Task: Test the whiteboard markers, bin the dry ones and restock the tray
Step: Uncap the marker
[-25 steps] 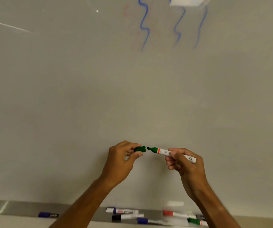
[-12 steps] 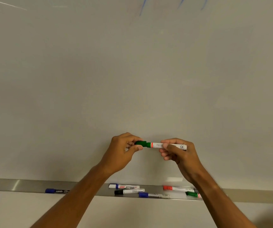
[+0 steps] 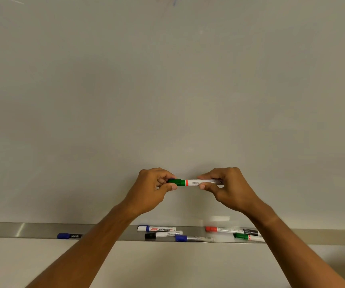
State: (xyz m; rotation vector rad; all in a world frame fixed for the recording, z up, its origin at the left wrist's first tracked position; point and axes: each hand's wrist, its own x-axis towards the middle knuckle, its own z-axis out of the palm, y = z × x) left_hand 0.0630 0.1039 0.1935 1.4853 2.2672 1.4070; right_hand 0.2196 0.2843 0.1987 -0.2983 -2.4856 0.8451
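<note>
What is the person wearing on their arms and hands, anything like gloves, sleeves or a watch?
Nothing shows. The left hand and right hand are bare, without gloves or rings, and both forearms are uncovered down to the frame's bottom edge: no sleeves, watch or bracelet in view.

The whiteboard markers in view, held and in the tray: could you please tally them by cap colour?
Green-capped markers: 2, one held, one in the metal tray
Blue-capped: 3
Black-capped: 2
Red-capped: 1
Total: 8
</note>
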